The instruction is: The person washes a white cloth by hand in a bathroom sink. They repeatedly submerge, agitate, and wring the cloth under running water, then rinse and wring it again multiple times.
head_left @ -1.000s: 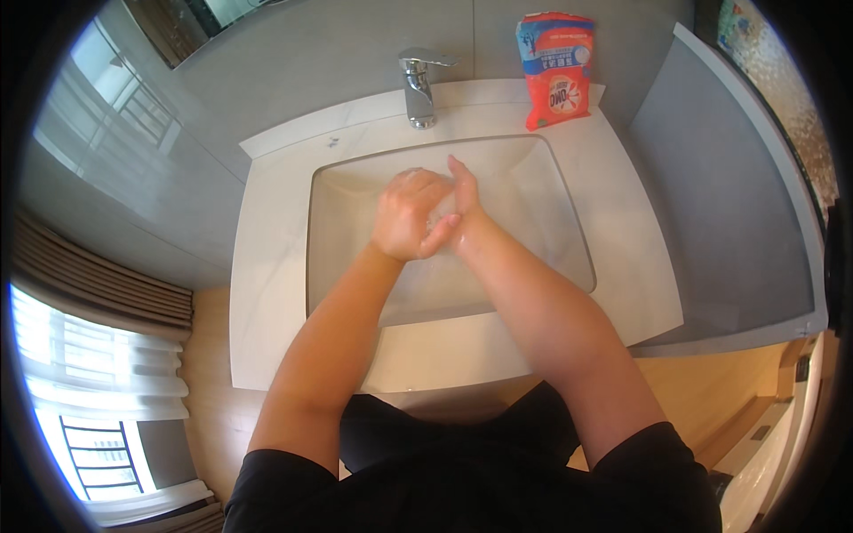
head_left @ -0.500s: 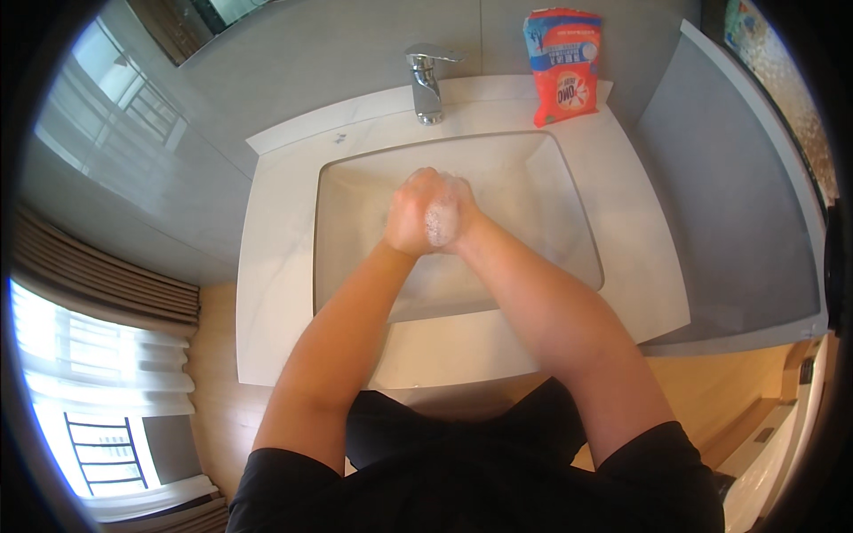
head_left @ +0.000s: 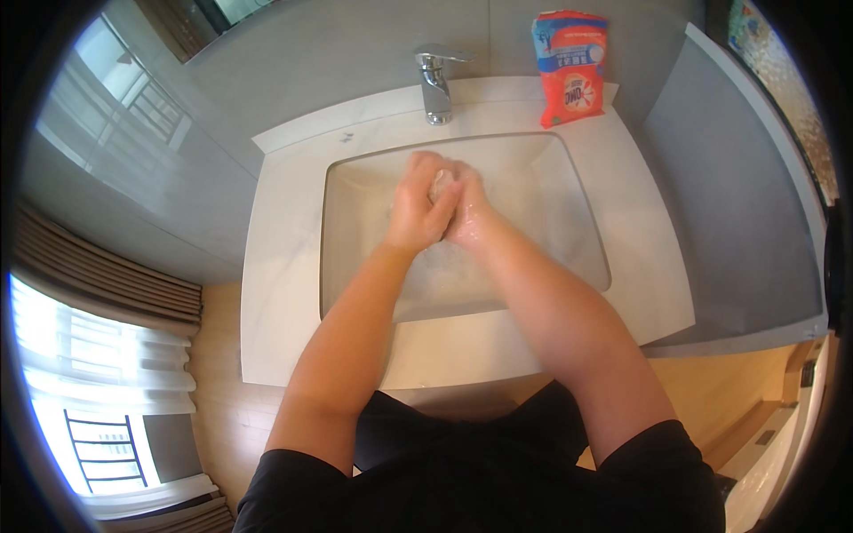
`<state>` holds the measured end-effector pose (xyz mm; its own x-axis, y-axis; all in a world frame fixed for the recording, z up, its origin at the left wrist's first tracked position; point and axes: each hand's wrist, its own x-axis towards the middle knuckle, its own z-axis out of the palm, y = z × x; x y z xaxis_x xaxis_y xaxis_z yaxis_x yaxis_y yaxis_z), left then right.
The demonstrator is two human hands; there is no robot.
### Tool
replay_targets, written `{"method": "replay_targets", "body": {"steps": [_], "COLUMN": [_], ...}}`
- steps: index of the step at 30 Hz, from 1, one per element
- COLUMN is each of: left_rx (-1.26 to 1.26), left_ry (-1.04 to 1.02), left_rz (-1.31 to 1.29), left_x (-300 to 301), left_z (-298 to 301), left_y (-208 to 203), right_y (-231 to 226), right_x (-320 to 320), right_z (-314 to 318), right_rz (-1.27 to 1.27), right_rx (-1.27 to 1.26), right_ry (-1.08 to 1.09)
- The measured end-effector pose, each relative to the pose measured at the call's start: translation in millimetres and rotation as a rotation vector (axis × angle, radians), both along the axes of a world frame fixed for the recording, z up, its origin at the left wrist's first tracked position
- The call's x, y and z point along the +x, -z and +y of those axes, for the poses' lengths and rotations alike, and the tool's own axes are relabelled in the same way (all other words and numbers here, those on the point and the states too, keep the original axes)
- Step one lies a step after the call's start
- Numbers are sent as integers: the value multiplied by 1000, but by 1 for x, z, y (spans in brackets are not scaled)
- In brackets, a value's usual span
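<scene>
Two of yours, bare left hand (head_left: 414,210) and bare right hand (head_left: 471,210), half-curled together around whitish lather (head_left: 442,183) above cream rectangular basin (head_left: 544,200), likely so drips land inside; can't tell whether grip hides anything firm.

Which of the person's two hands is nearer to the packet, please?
The right hand: it is over the sink, in front and to the left of the packet. The left hand, touching it, is farther left.
</scene>
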<state>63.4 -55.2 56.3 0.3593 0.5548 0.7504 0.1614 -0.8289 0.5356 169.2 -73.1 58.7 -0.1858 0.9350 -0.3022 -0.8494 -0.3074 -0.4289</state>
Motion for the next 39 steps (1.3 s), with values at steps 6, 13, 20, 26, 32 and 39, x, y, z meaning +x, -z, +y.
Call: {"method": "replay_targets", "body": {"steps": [6, 13, 20, 26, 32, 39], "left_rx": [-693, -1055, -1140, -1263, -1583, -1738], "left_ry": [184, 192, 36, -46, 151, 151], "left_rz": [-19, 15, -210, 27, -38, -198], "left_x": [-24, -45, -54, -61, -63, -86], "left_z": [9, 15, 31, 33, 29, 42], "left_y": [9, -9, 11, 3, -15, -6], "right_y": [-11, -4, 1, 13, 21, 22], "right_x": [38, 43, 71, 86, 94, 115], "right_z": [3, 1, 18, 30, 32, 39], "right_rz": [48, -742, -1099, -1034, -814, -948], "right_rx": [141, 314, 318, 143, 49, 5], "right_ry": [-106, -382, -346, -16, 163, 76]}}
